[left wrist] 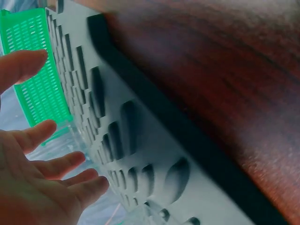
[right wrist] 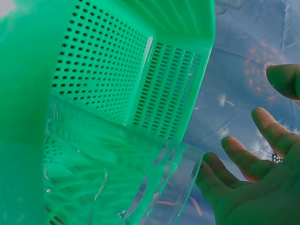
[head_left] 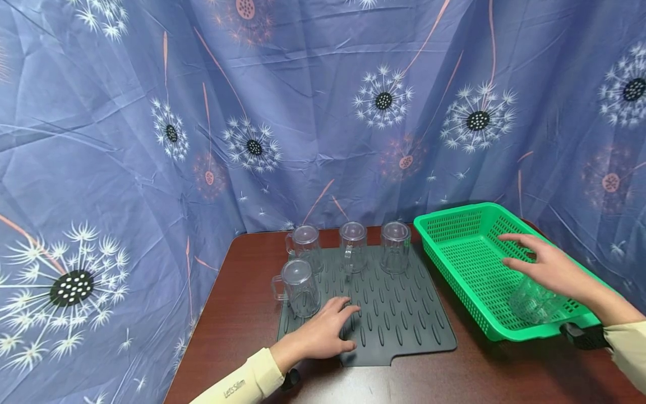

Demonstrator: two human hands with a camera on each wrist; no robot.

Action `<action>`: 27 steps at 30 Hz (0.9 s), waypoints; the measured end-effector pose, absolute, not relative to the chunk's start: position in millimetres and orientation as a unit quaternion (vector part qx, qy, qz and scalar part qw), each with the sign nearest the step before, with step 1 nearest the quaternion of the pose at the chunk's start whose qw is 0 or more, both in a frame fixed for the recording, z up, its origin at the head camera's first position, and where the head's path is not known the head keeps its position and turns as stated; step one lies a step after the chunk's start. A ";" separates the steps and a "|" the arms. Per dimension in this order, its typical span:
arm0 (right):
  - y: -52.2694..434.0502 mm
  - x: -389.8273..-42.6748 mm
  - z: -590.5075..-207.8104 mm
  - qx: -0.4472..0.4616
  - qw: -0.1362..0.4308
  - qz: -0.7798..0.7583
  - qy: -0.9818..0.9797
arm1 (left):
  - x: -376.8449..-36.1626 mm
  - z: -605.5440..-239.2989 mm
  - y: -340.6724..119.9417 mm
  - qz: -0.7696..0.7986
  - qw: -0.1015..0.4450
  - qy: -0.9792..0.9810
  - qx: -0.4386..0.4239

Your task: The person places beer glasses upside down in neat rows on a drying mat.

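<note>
My left hand (head_left: 323, 331) hovers low over the front left of a dark grey ribbed drying mat (head_left: 373, 314), fingers spread and holding nothing. Closest to it stands an upside-down glass mug (head_left: 298, 286), its handle pointing left. Behind it, more upturned glass mugs line the mat's far edge: one at left (head_left: 307, 247), one in the middle (head_left: 352, 247), one at right (head_left: 395, 247). Over the near end of a green basket (head_left: 454, 280), my right hand (head_left: 555, 272) has its fingers extended, just above a clear glass mug (right wrist: 117, 173) inside. In the right wrist view the fingertips reach the glass's edge.
The mat and basket sit on a brown wooden table (head_left: 227, 314). A blue curtain with a dandelion print (head_left: 313, 112) hangs right behind the table and along its sides. The basket's raised rim (head_left: 456, 297) runs between the mat and the right hand.
</note>
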State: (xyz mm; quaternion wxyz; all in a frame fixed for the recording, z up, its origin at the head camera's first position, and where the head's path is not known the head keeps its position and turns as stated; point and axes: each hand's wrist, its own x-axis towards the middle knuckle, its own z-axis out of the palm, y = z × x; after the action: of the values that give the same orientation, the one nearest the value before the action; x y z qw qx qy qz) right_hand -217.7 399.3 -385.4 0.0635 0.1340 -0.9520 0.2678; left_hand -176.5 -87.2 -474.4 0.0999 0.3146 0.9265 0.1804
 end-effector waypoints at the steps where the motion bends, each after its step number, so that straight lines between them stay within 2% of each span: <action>1: 399.8 -217.4 -384.8 0.131 0.061 0.265 -0.953 | -176.6 -475.8 -87.1 0.178 0.104 0.927 0.312; 12: 406.6 -217.0 -381.4 0.130 0.048 0.249 -0.958 | -176.8 -485.8 -87.2 0.132 0.102 0.931 0.323; 27: 420.2 -216.3 -389.9 0.142 0.084 0.227 -0.960 | -177.1 -491.4 -87.5 0.117 0.110 0.933 0.322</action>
State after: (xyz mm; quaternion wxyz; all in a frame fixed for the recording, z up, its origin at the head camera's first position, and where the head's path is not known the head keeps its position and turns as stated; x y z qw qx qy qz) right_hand -216.3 420.2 -389.9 0.0844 0.1420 -0.9599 0.2267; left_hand -177.1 -87.5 -491.4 0.1096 0.3223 0.9329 0.1172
